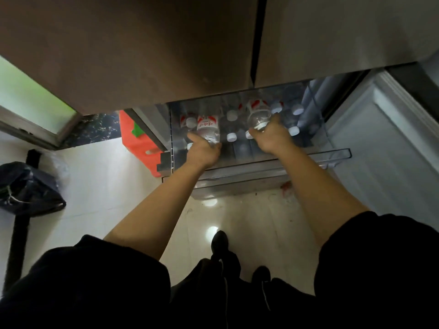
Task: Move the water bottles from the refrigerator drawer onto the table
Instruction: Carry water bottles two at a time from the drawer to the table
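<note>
The clear refrigerator drawer [332,154] is pulled out below the closed upper doors, and several white-capped water bottles [231,137] stand upright in it. My left hand [203,151] grips the neck end of a clear bottle with a red and white label [207,128], tilted up out of the drawer's left side. My right hand [270,136] grips the cap end of a second labelled bottle [257,112], lifted over the drawer's middle. No table is in view.
The brown refrigerator doors [166,55] hang over the drawer. An open door panel [384,138] stands at the right. An orange object [137,141] sits left of the drawer, and a dark bag [28,188] lies on the pale tiled floor [99,181].
</note>
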`<action>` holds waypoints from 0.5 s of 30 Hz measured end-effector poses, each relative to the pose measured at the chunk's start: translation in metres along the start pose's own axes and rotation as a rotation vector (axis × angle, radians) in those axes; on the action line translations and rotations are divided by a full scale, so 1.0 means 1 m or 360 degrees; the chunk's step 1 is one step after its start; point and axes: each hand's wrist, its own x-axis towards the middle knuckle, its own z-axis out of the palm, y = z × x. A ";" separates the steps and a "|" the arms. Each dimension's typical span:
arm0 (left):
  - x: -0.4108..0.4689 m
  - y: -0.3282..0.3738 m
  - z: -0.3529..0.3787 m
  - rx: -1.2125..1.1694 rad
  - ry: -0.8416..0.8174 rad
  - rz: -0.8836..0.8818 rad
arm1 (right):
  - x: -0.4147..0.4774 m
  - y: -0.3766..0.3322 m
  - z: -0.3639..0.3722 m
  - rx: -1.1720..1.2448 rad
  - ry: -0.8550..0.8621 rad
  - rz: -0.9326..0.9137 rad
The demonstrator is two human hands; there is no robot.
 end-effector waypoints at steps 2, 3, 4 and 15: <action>-0.016 0.007 -0.011 0.0091 0.0112 0.0081 | -0.014 -0.002 -0.011 0.0020 0.0077 -0.0020; -0.025 0.012 -0.018 0.0148 0.0153 0.0112 | -0.021 -0.005 -0.018 0.0024 0.0136 -0.0047; -0.034 0.014 -0.026 0.0218 0.0195 0.0159 | -0.030 -0.008 -0.025 0.0031 0.0195 -0.0076; -0.062 0.011 -0.050 0.0725 0.0374 0.0729 | -0.081 -0.010 -0.031 -0.0082 0.0412 -0.0276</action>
